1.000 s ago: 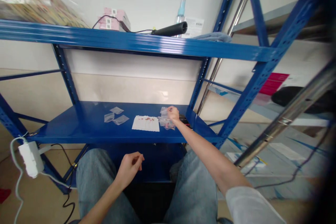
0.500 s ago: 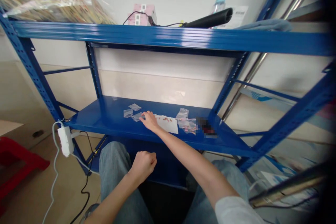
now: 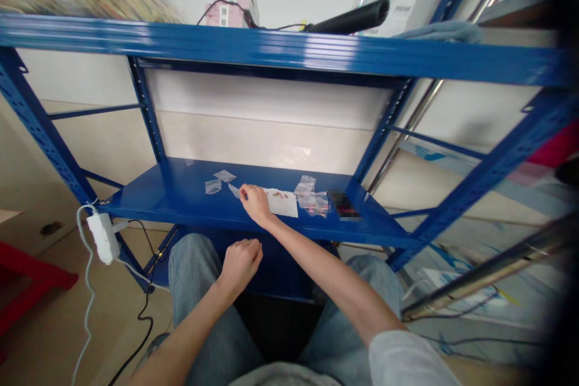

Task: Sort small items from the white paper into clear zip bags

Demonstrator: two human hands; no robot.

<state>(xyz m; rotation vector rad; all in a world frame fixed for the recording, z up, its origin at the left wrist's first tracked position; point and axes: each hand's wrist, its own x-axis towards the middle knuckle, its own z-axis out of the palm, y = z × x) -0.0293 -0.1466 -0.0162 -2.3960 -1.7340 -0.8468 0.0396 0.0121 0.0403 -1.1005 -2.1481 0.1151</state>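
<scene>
My right hand (image 3: 256, 204) is over the blue shelf (image 3: 181, 193), its fingertips pinched on a small clear plastic bag (image 3: 234, 190) that stands tilted up. Two more clear bags, one (image 3: 213, 186) left of it and one (image 3: 225, 176) behind, lie flat. To the right of the hand, a white paper (image 3: 284, 205) bears several small reddish pieces. Beyond it are clear bags (image 3: 313, 202) with reddish contents. My left hand (image 3: 241, 258) is curled above my lap, in front of the shelf edge; whether anything is inside is hidden.
A dark, blurred-out object (image 3: 344, 205) lies at the shelf's right. The upper shelf beam (image 3: 271, 45) crosses above, with a pink box (image 3: 233, 6) and a black tube (image 3: 353, 17) on that shelf. A white power strip (image 3: 104, 237) hangs at the left post.
The right hand has closed on the nearest clear bag and tilted it up off the shelf. The left hand stays curled above the lap. The camera view has shifted slightly.
</scene>
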